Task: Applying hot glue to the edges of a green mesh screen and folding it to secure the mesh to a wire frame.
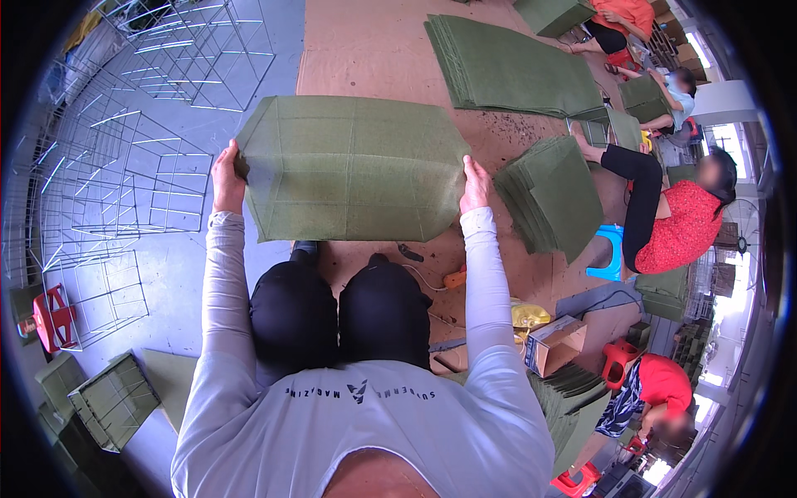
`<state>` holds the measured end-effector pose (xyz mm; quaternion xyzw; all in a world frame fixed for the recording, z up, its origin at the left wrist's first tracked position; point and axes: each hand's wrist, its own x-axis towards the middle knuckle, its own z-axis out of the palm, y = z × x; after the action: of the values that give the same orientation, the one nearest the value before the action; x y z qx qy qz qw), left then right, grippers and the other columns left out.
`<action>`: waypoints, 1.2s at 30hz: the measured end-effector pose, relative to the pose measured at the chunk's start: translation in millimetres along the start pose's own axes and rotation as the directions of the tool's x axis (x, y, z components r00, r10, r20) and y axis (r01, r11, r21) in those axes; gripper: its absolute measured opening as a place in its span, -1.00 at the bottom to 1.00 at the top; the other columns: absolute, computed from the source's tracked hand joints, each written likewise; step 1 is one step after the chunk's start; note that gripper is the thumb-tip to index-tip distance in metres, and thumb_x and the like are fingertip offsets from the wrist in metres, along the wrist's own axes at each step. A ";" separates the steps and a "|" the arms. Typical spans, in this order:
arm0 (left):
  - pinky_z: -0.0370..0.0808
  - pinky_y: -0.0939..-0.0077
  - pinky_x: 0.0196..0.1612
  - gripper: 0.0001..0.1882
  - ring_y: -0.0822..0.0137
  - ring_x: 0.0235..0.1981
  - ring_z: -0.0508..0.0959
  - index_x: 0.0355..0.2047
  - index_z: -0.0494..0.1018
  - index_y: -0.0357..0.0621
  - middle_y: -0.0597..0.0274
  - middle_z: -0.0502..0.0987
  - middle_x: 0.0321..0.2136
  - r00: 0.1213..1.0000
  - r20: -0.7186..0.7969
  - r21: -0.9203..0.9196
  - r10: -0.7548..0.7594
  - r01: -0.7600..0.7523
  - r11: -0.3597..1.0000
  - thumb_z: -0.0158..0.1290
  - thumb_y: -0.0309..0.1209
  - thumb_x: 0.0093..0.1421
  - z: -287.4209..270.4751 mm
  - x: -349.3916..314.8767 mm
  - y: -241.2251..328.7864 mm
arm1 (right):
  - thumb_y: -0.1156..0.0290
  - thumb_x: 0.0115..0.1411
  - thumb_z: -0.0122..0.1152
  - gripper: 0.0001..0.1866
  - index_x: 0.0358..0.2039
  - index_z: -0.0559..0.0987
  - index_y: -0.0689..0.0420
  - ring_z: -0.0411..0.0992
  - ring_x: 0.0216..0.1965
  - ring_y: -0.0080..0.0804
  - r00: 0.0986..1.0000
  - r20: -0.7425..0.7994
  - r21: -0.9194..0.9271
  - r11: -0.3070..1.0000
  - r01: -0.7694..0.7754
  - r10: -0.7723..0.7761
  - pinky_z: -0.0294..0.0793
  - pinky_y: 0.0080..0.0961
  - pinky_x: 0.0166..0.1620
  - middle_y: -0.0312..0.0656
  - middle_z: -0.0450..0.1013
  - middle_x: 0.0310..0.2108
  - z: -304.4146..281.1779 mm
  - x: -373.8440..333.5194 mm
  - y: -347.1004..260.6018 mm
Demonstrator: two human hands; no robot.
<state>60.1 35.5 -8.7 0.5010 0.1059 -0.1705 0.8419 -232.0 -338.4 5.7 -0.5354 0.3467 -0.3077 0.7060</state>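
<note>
A green fabric-covered panel (357,170), with the lines of a wire grid showing through it, is stretched out in front of me above my knees. My left hand (228,178) grips its left edge, the thumb up near a dark fold of cloth. On the opposite edge my right hand (475,184) is closed round the material. The fingers behind the panel are partly hidden on both sides. Just right of my right hand lies a stack of green fabric sheets (552,195) on brown sheeting.
Bare wire frames (141,166) stand at the left, near a red stool (55,318). A larger pile of green sheets (515,66) lies at the far right. A cardboard box (554,344) sits by my right elbow. Several people work along the right, one near a blue stool (606,253).
</note>
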 end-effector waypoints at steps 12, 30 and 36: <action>0.20 0.66 -0.52 -0.78 0.59 -0.59 0.32 -0.55 0.45 -0.15 0.49 0.37 -0.63 0.996 0.038 0.360 0.080 -0.089 0.929 0.13 -0.29 0.12 12.5 -16.2 16.5 | 0.36 0.10 0.22 -0.88 -0.49 0.48 0.05 0.19 -0.42 -0.70 0.996 -0.091 -0.015 1.000 -0.012 0.011 0.17 -0.70 -0.28 -0.51 0.30 -0.50 7.1 -3.1 -11.5; 0.09 0.73 -0.50 -0.75 0.66 -0.55 0.17 -0.55 0.39 -0.18 0.55 0.28 -0.62 0.932 0.208 0.560 0.296 -0.361 0.745 0.10 -0.29 0.15 5.3 -46.8 12.3 | 0.23 0.12 0.24 -0.80 -0.45 0.50 0.07 0.19 -0.39 -0.71 1.000 -0.005 -0.017 1.000 0.003 -0.003 0.17 -0.68 -0.21 -0.51 0.32 -0.47 2.2 -1.2 -9.6; 0.20 0.76 -0.47 -0.79 0.67 -0.57 0.27 -0.59 0.42 -0.11 0.55 0.37 -0.61 0.983 0.080 0.150 0.164 -0.175 0.973 0.08 -0.36 0.17 14.3 -32.2 7.3 | 0.24 0.09 0.28 -0.79 -0.41 0.51 0.10 0.24 -0.33 -0.69 1.000 -0.003 -0.011 1.000 -0.013 0.013 0.18 -0.69 -0.15 -0.47 0.37 -0.42 1.0 24.2 -3.4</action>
<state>33.4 31.9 15.3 0.5666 0.0209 -0.1225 0.8145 -217.6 -358.2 5.3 -0.5363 0.3530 -0.3021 0.7046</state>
